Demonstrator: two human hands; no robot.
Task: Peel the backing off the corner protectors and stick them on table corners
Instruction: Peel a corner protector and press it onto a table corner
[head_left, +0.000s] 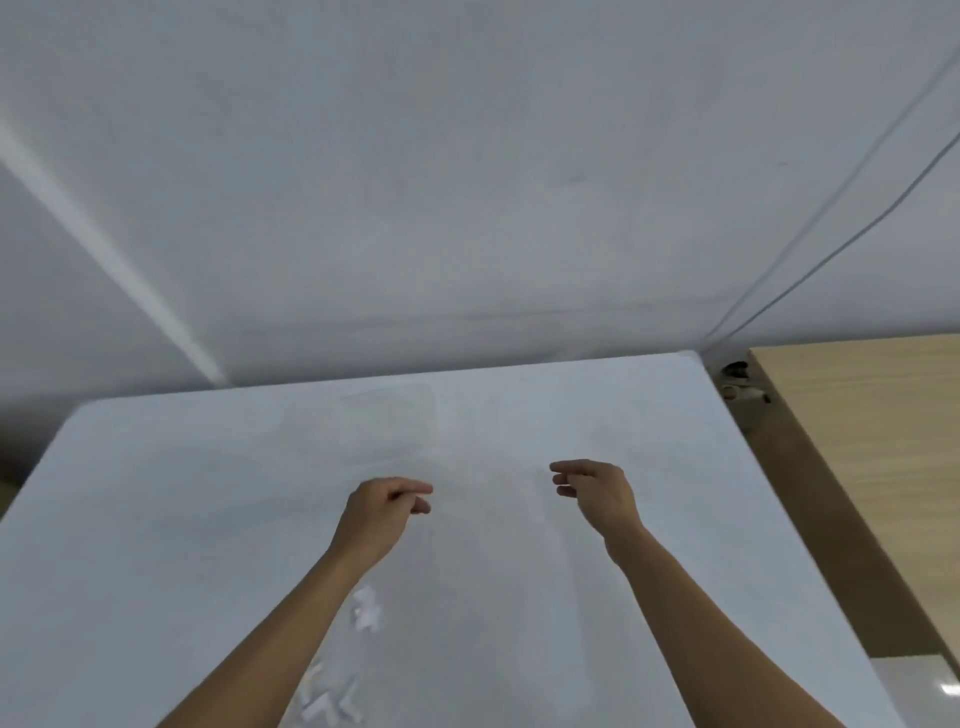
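Observation:
The view is blurred by motion. Both my hands hover above the middle of the white table (208, 519), a gap between them. My left hand (382, 509) has loosely curled fingers pointing right, and I see nothing in it. My right hand (595, 491) has relaxed fingers pointing left, also with nothing visible in it. Small white pieces, either corner protectors or peeled backing (366, 610), lie on the table beside my left forearm. More such white pieces (330, 701) lie near the bottom edge. The table's far right corner (693, 356) is in view.
A faint clear plastic sheet or bag (387, 421) lies on the table beyond my hands. White walls rise behind. A wooden surface (857, 441) stands to the right across a narrow gap, and a thin cable (831, 249) runs down the wall corner.

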